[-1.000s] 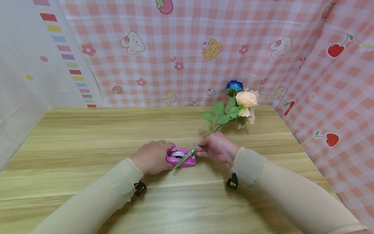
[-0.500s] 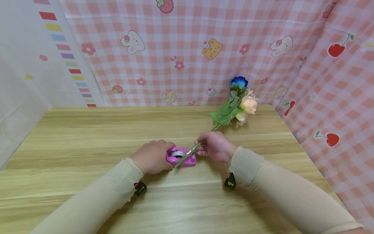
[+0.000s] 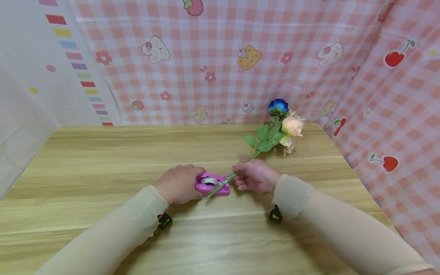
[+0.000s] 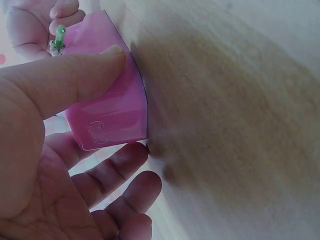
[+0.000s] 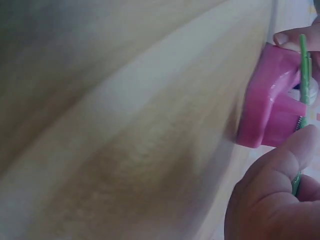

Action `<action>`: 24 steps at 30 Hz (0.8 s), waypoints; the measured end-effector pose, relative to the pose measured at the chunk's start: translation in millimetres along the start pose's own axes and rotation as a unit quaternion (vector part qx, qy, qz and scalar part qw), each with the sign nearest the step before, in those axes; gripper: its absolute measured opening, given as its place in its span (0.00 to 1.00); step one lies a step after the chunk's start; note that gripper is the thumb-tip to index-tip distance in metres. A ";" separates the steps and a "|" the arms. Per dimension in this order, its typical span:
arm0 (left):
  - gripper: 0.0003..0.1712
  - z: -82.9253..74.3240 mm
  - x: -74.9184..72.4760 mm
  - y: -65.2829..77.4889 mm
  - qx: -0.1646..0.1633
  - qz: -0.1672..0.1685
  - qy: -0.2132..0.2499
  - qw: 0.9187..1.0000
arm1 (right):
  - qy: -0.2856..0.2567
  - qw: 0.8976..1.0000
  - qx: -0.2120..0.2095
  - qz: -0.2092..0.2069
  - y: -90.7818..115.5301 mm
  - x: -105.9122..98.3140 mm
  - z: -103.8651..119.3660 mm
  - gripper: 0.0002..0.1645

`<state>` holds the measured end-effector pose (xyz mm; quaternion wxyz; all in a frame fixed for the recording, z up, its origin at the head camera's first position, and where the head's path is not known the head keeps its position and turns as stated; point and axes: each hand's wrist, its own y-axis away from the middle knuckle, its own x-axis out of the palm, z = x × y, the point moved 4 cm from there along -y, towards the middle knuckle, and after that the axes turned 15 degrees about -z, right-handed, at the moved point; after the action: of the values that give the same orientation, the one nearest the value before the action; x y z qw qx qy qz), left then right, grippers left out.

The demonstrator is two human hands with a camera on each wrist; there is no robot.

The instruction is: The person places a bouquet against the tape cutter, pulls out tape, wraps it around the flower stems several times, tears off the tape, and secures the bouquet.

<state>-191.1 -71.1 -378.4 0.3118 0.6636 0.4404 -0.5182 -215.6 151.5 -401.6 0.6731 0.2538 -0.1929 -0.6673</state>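
On the table stands a pink tape dispenser (image 3: 217, 191) with a roll of clear tape (image 3: 209, 181) in it. My left hand (image 3: 180, 185) grips its left end, thumb on the near side and fingers on the far side, as the left wrist view shows. My right hand (image 3: 257, 176) pinches the green stems of a bunch of artificial flowers (image 3: 271, 139) between thumb and fingers. Those stems (image 5: 305, 80) slant across the top of the dispenser, close to its cutting end. At the far end of the bunch are a blue bloom (image 3: 279, 105) and a pale peach bloom (image 3: 292, 125).
The wooden table (image 3: 113, 160) runs back to a pink checked cloth (image 3: 192, 72). Another checked cloth (image 3: 398, 126) hangs along the right side, and a whitish cloth (image 3: 27, 76) along the left. The blooms lie near the back right.
The flowers have rolled back and forth in my right hand, and their heads have shifted slightly. My left hand and the tape dispenser have stayed in place.
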 end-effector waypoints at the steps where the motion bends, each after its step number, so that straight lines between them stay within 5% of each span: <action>1: 0.38 0.1 0.2 0.0 0.001 0.000 0.000 1.000 | 0.002 1.000 -0.002 0.003 -0.3 -0.4 0.1 0.07; 9: 0.37 -0.1 -0.5 0.2 0.002 -0.001 0.003 1.000 | -0.012 0.999 -0.022 0.022 4.5 0.7 7.4 0.03; 24: 0.37 -0.6 -1.3 0.7 0.000 0.000 0.001 1.000 | -0.047 0.997 -0.024 0.050 11.1 4.8 19.3 0.16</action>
<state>-190.3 -71.3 -377.0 0.3110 0.6646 0.4405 -0.5173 -218.2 144.8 -379.9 0.7019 0.1954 -0.2210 -0.6483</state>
